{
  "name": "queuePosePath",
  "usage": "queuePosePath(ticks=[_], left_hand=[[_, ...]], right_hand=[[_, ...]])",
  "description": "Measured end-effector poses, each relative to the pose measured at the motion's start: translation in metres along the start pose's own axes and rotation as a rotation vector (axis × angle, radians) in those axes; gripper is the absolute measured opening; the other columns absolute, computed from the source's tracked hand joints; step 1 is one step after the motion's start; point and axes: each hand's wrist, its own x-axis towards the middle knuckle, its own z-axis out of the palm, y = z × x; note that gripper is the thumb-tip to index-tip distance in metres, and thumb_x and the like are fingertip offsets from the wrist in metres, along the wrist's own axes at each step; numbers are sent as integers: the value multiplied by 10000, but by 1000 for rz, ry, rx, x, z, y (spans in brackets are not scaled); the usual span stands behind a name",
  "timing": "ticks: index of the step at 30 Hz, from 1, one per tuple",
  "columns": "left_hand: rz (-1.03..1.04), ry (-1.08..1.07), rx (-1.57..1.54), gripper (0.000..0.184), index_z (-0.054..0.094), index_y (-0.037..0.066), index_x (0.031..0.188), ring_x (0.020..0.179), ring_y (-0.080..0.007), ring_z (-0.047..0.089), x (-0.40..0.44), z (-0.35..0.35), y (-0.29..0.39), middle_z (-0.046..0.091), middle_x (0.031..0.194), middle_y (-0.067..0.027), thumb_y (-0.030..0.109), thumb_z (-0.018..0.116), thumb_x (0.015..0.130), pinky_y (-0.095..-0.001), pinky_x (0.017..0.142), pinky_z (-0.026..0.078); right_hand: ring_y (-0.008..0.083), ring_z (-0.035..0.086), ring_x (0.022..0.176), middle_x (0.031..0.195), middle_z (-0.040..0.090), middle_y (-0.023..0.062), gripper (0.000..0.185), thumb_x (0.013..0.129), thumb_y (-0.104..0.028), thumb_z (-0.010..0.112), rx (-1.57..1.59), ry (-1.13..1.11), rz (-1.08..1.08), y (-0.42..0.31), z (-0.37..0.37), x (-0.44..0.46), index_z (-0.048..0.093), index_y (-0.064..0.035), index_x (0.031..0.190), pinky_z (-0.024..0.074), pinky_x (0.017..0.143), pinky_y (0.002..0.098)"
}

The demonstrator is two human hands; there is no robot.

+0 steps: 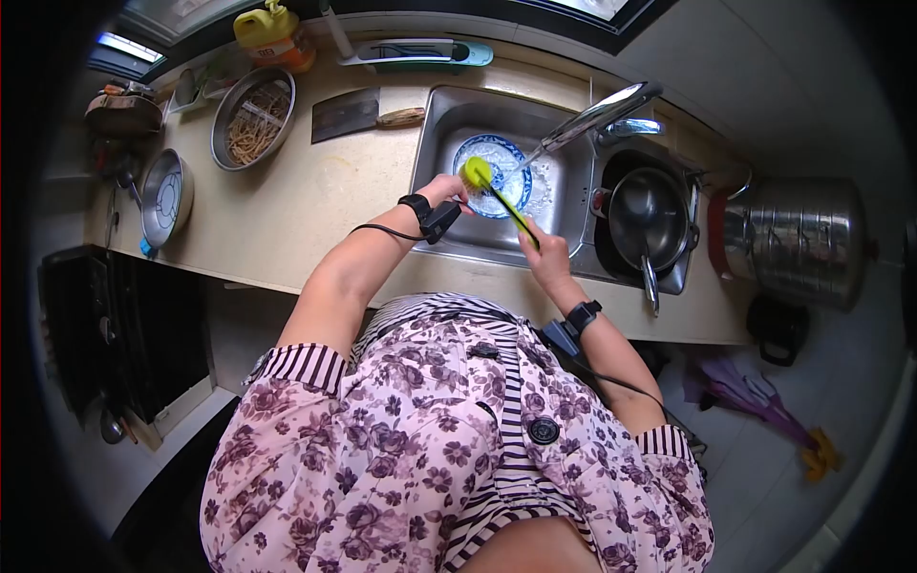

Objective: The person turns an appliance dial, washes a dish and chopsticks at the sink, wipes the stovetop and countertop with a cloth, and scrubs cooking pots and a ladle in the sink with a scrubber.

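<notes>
A white plate with a blue patterned rim [517, 153] is in the left basin of the steel sink [435, 115], under running water. At its left edge, my left hand [443, 191] has its fingers closed on the rim; part of the fingers is hidden. My right hand [547, 256] grips the dark and green handle of a dish brush [477, 172]. The brush's round lime-green head is over the plate's left part, bristles toward it. From the right, the chrome faucet [597, 110] sends a stream onto the plate.
A wok [650, 218] sits over the right basin, handle toward me. Left of the sink lie a cleaver [346, 115], a bowl of brown strips [254, 119] and a metal basin [167, 201]. A yellow jug [274, 38] stands behind; a large clear container [798, 239] is at right.
</notes>
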Motion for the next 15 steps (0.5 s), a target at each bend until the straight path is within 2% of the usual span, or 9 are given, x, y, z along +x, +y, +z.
queuePosePath(ticks=[2,4,6,8,9,11,13,14,15], left_hand=[[45,-12,4,237,530,-133,950,758,-434,633,1,-4,0,573,867,-239,-146,473,720,-425,578,608],[140,8,117,254,544,-79,983,806,-423,624,14,-7,-5,588,906,-234,-81,493,734,-432,648,563],[394,106,652,273,558,-25,1017,853,-412,616,54,-12,-19,604,944,-230,-17,512,748,-439,718,518],[517,283,797,291,572,30,1050,901,-401,608,69,-5,-31,619,983,-225,47,532,762,-445,789,474],[425,504,345,266,564,36,1034,937,-411,591,27,23,-23,624,962,-223,41,505,774,-451,812,460],[585,592,607,211,546,31,1000,998,-411,561,-26,41,-7,608,1007,-233,51,473,802,-449,841,446],[857,612,722,208,536,47,974,940,-433,542,-21,41,-10,580,985,-216,5,464,783,-477,805,435],[983,597,759,220,533,51,972,922,-432,535,-19,40,-13,572,971,-210,-10,462,773,-480,791,433],[1111,577,793,233,531,54,971,904,-432,528,-20,39,-14,563,957,-204,-26,461,763,-484,778,430]], right_hand=[[361,612,633,670,598,207,317,841,-269,597,40,-71,47,6,-4,-17,619,-98,1106,473,586,434],[355,609,603,646,592,193,290,841,-278,599,-34,-64,62,18,-17,-26,632,-131,1089,464,554,434],[351,604,572,604,577,182,276,841,-285,600,-155,-91,109,38,-27,-29,632,-178,1093,449,512,433],[353,601,568,612,575,193,261,838,-292,606,-153,4,153,41,-40,-33,653,-115,1024,451,524,432],[359,604,589,633,579,210,271,834,-290,610,-172,31,185,51,-42,-35,661,-65,975,458,543,420],[360,607,603,650,579,224,282,831,-289,613,-135,68,304,44,-58,-37,665,-41,955,458,558,408],[359,609,609,654,585,227,301,835,-288,612,-89,159,379,50,-63,-41,660,-14,950,454,565,404],[340,602,576,644,589,222,318,842,-292,613,-5,271,338,55,-62,-43,658,9,930,455,562,392],[257,603,564,641,605,194,315,852,-266,615,16,306,380,51,-66,-43,651,35,940,462,579,357]])
